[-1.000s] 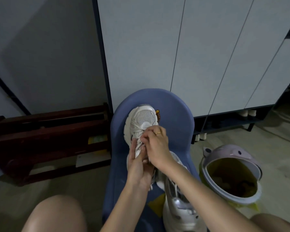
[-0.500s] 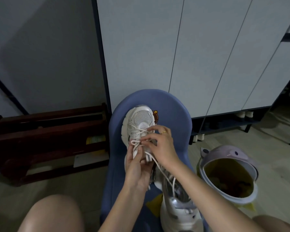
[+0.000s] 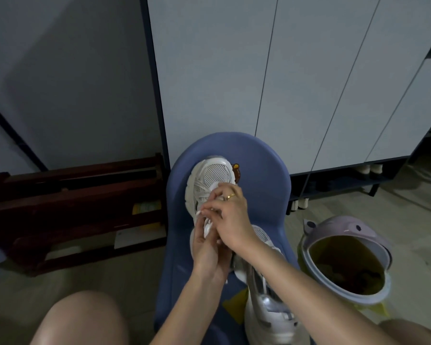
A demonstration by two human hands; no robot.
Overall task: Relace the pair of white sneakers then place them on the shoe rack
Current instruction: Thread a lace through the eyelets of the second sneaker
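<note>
White lace-up sneakers with mesh toes, both on the blue plastic child's chair (image 3: 261, 170): the second sneaker (image 3: 269, 305) nearest, lying under the right forearm, its lace loose; the sneaker in work (image 3: 209, 180) farther, toe pointing away toward the chair back.

Just below the fingertips, left hand (image 3: 208, 247) curled around the tongue and the white flat lace (image 3: 207, 226), holding the shoe steady. Above it, right hand (image 3: 230, 215) with a gold ring, thumb and forefinger pinched together on the lace end at the left side of the eyelet rows. Which eyelet exactly, cannot tell; hidden by the fingers.

To do this step well, probably: keep the lace flat, not twisted; push the tip fully through before pulling; draw both sides to equal tension; keep the left grip firm so the shoe does not slide.

Right of the hands, lilac bin with animal ears (image 3: 346, 257). Left and beyond, dark wooden shoe rack (image 3: 72, 192). Farthest, pale cabinet doors (image 3: 309, 83).
</note>
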